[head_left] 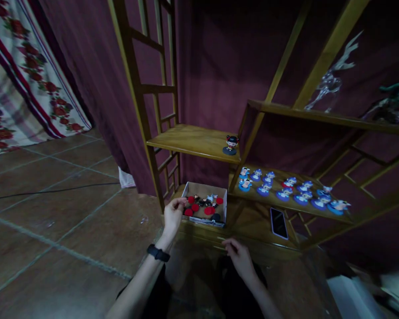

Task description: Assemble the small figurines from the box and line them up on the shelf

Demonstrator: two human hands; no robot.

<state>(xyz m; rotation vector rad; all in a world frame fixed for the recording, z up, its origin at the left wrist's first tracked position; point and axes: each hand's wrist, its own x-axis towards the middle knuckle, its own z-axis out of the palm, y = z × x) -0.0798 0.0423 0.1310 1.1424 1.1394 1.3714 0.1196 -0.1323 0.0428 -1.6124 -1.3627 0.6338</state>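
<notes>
My left hand (pixel 173 215), with a dark band on the wrist, is at the left side of a shallow cardboard box (pixel 225 208). Its thumb and fingers come together in a pinch over the box's edge; whatever is between them is hidden. Inside the box lie several small figurines (pixel 212 197) and red round bases (pixel 209 211), plus a dark base (pixel 216 217). My right hand (pixel 240 258) is lower, in front of the shelf's front edge, its fingers curled. Two thin pale sticks (pixel 220 247) poke out leftward from its fingertips.
One black-haired figurine (pixel 232 142) stands on the upper wooden shelf (pixel 193 138). Several blue-based figurines (pixel 284 193) stand in rows on the right shelf. Below them lies a phone (pixel 279 223). A clear deer ornament (pixel 330 84) is higher up. A cable (pixel 69 191) crosses the tiled floor.
</notes>
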